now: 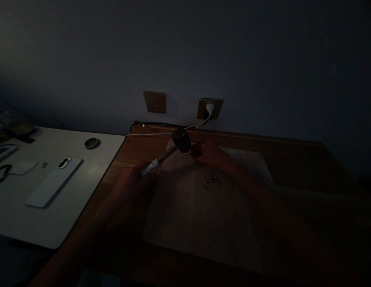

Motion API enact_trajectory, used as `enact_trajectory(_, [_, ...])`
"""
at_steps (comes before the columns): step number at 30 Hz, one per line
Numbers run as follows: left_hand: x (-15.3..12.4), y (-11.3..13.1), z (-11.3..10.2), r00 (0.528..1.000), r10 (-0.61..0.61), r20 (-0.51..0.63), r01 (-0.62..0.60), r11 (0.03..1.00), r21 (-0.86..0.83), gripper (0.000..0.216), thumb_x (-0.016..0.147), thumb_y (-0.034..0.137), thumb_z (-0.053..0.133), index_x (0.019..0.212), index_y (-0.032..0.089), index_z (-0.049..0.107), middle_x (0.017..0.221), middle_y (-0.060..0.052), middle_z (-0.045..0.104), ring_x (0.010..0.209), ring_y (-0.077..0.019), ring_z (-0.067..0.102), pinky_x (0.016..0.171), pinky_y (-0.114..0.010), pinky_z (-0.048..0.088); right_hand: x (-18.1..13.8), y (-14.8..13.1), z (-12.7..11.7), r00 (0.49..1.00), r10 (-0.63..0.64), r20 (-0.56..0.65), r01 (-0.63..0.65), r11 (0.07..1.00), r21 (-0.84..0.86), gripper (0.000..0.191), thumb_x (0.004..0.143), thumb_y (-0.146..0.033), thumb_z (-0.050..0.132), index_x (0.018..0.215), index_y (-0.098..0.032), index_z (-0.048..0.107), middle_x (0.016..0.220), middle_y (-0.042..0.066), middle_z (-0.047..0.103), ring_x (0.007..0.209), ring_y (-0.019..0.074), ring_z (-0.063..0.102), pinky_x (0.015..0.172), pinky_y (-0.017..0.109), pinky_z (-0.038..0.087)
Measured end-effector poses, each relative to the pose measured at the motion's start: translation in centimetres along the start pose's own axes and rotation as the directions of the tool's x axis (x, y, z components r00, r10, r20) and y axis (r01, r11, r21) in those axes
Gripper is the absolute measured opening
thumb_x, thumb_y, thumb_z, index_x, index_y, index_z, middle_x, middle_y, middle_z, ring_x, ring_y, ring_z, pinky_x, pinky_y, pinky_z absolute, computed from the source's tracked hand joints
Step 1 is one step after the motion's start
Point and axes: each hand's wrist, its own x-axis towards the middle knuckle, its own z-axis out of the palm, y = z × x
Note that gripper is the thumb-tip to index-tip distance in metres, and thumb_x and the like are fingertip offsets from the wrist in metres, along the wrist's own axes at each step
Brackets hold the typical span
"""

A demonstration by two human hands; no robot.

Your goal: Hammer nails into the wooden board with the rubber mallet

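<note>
The scene is very dark. My left hand (134,187) is closed round the pale handle of a mallet (170,149), whose black head hangs just over the far edge of a light wooden board (185,215). My right hand (211,155) rests on the board right beside the mallet head, fingers pinched together on something too small to make out. Several small nails (212,179) lie loose on the board just in front of my right wrist.
The board lies on a brown wooden table (293,155). A white table (92,175) at the left carries a white phone (55,181), a round dark disc (92,143) and other items. A white plug and cable (208,109) sit in a wall socket behind.
</note>
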Motion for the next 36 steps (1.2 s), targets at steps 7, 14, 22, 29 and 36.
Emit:
enact_trajectory(7, [0.0, 0.5, 0.0, 1.0, 0.0, 0.003, 0.0, 1.0, -0.013, 0.048, 0.092, 0.062, 0.049, 0.096, 0.019, 0.069, 0.071, -0.003, 0.067, 0.061, -0.0196, 0.061, 0.055, -0.026, 0.034, -0.5, 0.2, 0.9, 0.995, 0.021, -0.099, -0.012, 0.996, 0.091, 0.031, 0.085, -0.008, 0.065, 0.11, -0.019, 0.078, 0.113, 0.01, 0.079, 0.102, 0.0254, 0.073, 0.09, 0.034, 0.052])
enact_trajectory(14, [0.1, 0.9, -0.1, 1.0, 0.028, -0.011, -0.028, 1.0, 0.014, 0.044, 0.092, 0.059, 0.05, 0.091, 0.019, 0.068, 0.067, -0.001, 0.065, 0.057, -0.0174, 0.056, 0.054, -0.026, 0.031, -0.9, 0.0, 1.3, 0.979, 0.119, -0.167, -0.078, 0.97, 0.232, 0.038, 0.083, -0.008, 0.066, 0.119, -0.018, 0.071, 0.099, 0.008, 0.079, 0.086, 0.0218, 0.072, 0.075, 0.03, 0.049])
enact_trajectory(22, [0.5, 1.9, 0.1, 0.997, 0.064, 0.047, -0.07, 0.986, 0.152, 0.04, 0.097, 0.053, 0.049, 0.109, 0.021, 0.069, 0.08, -0.006, 0.073, 0.071, -0.0221, 0.068, 0.059, -0.027, 0.033, -2.5, 1.7, 0.8, 0.953, 0.086, -0.29, -0.005, 0.963, 0.268, 0.042, 0.08, -0.017, 0.077, 0.121, -0.017, 0.069, 0.111, 0.011, 0.075, 0.096, 0.0246, 0.071, 0.085, 0.034, 0.053])
enact_trajectory(29, [0.6, 3.3, 0.5, 0.997, 0.044, 0.07, -0.059, 0.974, 0.219, 0.04, 0.098, 0.052, 0.046, 0.112, 0.022, 0.068, 0.082, -0.008, 0.074, 0.072, -0.0247, 0.07, 0.059, -0.028, 0.033, -6.3, 2.5, -2.1, 0.986, 0.035, -0.162, -0.005, 0.983, 0.181, 0.02, 0.083, -0.014, 0.066, 0.099, -0.019, 0.076, 0.097, 0.009, 0.076, 0.087, 0.0239, 0.07, 0.081, 0.035, 0.052])
enact_trajectory(36, [0.4, 3.2, 0.3, 0.999, 0.04, 0.03, -0.045, 0.982, 0.186, 0.046, 0.098, 0.059, 0.046, 0.113, 0.022, 0.069, 0.078, -0.005, 0.073, 0.069, -0.0231, 0.069, 0.058, -0.027, 0.034, -7.6, 0.3, -1.6, 0.993, -0.027, 0.116, 0.003, 0.979, 0.204, 0.012, 0.082, -0.017, 0.069, 0.089, -0.021, 0.078, 0.083, 0.004, 0.076, 0.073, 0.0193, 0.068, 0.067, 0.029, 0.047])
